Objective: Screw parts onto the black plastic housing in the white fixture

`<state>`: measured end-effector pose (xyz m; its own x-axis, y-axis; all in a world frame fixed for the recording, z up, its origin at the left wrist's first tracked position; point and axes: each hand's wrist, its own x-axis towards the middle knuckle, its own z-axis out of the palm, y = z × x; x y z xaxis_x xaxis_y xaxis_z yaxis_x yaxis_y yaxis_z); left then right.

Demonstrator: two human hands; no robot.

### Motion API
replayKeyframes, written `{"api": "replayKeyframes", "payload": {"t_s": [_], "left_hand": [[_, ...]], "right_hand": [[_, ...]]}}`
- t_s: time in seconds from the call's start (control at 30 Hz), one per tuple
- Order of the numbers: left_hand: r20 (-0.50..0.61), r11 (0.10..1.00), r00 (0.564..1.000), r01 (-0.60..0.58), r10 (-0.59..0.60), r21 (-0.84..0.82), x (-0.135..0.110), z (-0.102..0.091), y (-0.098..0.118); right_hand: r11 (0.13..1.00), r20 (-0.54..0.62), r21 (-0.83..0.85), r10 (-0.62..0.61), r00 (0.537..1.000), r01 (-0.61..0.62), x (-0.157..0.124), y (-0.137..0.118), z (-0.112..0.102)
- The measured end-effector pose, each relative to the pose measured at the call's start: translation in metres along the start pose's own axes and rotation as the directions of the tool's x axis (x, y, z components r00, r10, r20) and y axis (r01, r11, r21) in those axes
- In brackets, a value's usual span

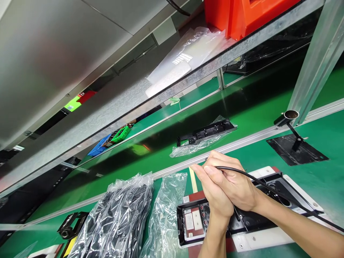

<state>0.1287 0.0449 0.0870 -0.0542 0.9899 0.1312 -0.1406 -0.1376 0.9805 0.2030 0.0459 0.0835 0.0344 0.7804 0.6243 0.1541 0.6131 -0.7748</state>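
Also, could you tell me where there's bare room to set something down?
The green mat is bare between the white fixture and the base plate, and the belt beyond the rail is mostly open. Bags of parts crowd the left; left hand and right hand hold a cable over the fixture.

The green surface [322,172] was bordered by a pale metal rail [242,142], beyond which a glossy green conveyor belt [255,104] ran beneath a galvanised overhead shelf [120,98] that carried orange bins [242,14], an aluminium upright [314,61] standing at the right.
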Motion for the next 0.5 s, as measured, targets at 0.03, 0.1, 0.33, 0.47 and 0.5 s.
{"api": "replayKeyframes", "payload": {"t_s": [0.03, 0.1, 0.33, 0.47, 0.5], "left_hand": [[-0.006, 1.000, 1.000, -0.017, 0.017, 0.000, -0.0006, 0.0003, 0.0016], [-0.015, 0.999, 0.999, -0.038, 0.038, -0.010, -0.0015, 0.0008, 0.0041], [-0.009, 0.997, 0.998, -0.067, 0.067, 0.039, 0.0002, -0.0007, 0.0016], [-0.013, 0.996, 0.996, -0.083, 0.084, 0.036, 0.0000, -0.0009, 0.0015], [-0.016, 0.996, 0.996, -0.088, 0.089, 0.031, -0.0002, -0.0008, 0.0018]], "right_hand": [[1.000, -0.001, 0.010, -0.006, 1.000, 0.006, -0.0003, 0.0006, 0.0001], [0.999, -0.001, 0.028, -0.016, 1.000, 0.016, -0.0007, 0.0016, 0.0004], [0.999, -0.002, 0.023, -0.031, 1.000, 0.031, 0.0009, 0.0014, 0.0001], [0.999, -0.001, 0.017, -0.032, 0.999, 0.032, 0.0008, 0.0017, 0.0001], [0.999, -0.002, 0.013, -0.036, 0.999, 0.036, 0.0006, 0.0018, 0.0001]]}}
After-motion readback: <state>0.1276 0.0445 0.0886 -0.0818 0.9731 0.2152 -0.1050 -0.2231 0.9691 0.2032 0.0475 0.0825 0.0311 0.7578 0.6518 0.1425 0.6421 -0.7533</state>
